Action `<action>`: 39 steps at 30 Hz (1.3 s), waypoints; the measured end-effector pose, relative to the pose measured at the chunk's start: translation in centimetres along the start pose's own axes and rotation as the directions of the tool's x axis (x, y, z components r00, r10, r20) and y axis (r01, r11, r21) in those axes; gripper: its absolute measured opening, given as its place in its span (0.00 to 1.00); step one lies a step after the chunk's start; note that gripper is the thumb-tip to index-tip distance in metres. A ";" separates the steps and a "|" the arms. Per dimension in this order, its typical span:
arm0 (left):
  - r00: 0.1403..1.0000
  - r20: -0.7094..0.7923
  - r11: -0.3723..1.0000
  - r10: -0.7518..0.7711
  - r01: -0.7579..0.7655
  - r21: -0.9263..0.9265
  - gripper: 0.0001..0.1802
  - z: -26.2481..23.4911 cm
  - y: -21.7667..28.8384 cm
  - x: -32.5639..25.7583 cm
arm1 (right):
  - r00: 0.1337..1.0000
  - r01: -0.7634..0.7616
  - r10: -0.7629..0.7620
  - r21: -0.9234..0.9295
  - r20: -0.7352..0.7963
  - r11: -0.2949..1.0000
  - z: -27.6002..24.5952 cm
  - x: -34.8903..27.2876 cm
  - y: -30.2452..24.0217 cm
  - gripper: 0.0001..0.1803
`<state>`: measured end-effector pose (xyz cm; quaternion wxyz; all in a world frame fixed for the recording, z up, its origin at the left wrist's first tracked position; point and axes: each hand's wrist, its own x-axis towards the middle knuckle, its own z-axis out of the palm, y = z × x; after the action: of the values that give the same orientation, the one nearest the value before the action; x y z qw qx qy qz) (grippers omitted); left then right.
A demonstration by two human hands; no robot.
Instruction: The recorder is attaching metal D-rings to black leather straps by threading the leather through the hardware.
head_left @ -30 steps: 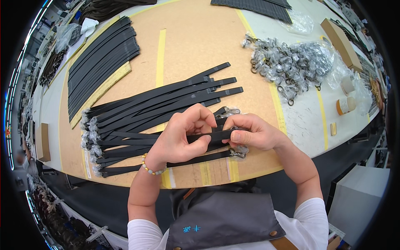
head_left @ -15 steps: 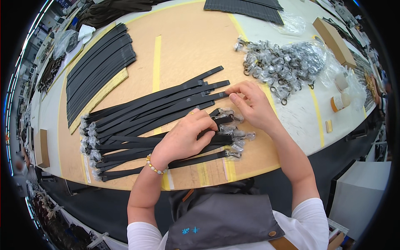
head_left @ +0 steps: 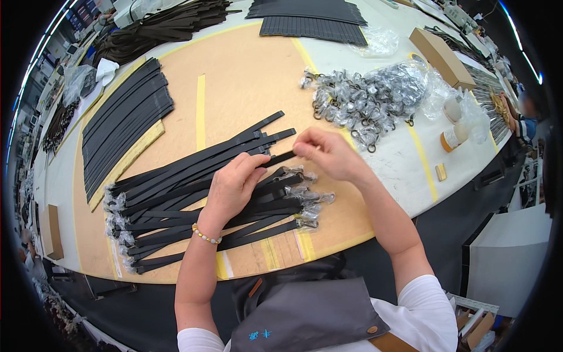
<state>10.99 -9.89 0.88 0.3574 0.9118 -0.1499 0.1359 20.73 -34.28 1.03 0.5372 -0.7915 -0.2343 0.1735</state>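
Since half a second ago, the right hand point(head_left: 331, 155) has drawn back a little from the heap of metal hardware and now pinches the free end of a black strap point(head_left: 280, 157) between thumb and forefinger, while the left hand point(head_left: 233, 185) has stayed pressed, fingers curled and palm down, on the same strap where it crosses the pile of black straps point(head_left: 193, 193). A beaded bracelet point(head_left: 206, 236) sits on the left wrist. Nearest the body, a grey apron point(head_left: 305, 308) hangs against the edge of the table point(head_left: 246, 76), whose tan board carries yellow tape lines. The pile fans out across the board, and the strap ends toward the person's right and left carry small clear plastic wraps point(head_left: 305, 196), crinkled and shiny. The held strap lies on top of the pile, its end lifted slightly at the right hand's fingertips. Beyond the right hand, well apart from the pile, lies the heap of metal rings and clasps point(head_left: 366, 97) in clear bags. To the far left, a neat stack of flat black strips point(head_left: 126, 126) rests on a yellow sheet. Further right stand a small bottle point(head_left: 453, 138) and a brown cardboard box point(head_left: 441, 56). At the far edge, more dark strips point(head_left: 314, 20) lie in flat rows.
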 end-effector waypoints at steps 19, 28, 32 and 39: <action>0.972 -0.031 0.836 -0.234 0.185 -0.517 0.16 -2.0 -0.7 -0.4 | 0.960 -0.037 0.060 0.086 -0.275 0.996 -4.6 0.4 2.8 0.09; 0.969 0.058 0.810 -0.240 0.233 -0.538 0.14 -2.2 -0.6 -0.4 | 0.865 -0.256 0.059 -0.337 -0.498 0.906 -2.4 1.0 1.7 0.19; 0.968 0.089 0.821 -0.236 0.248 -0.515 0.12 -2.0 -0.8 -0.6 | 0.907 -0.138 -0.161 -0.638 -0.388 0.758 0.3 1.8 2.8 0.16; 0.965 0.066 0.821 -0.253 0.250 -0.513 0.11 -2.2 0.0 -0.5 | 0.983 -0.146 0.087 -0.398 -0.162 0.906 0.9 1.5 1.9 0.10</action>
<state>10.18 -8.29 2.26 0.6040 0.7936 -0.0585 0.0445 21.89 -33.35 -1.10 0.3638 -0.9090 -0.1792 0.0963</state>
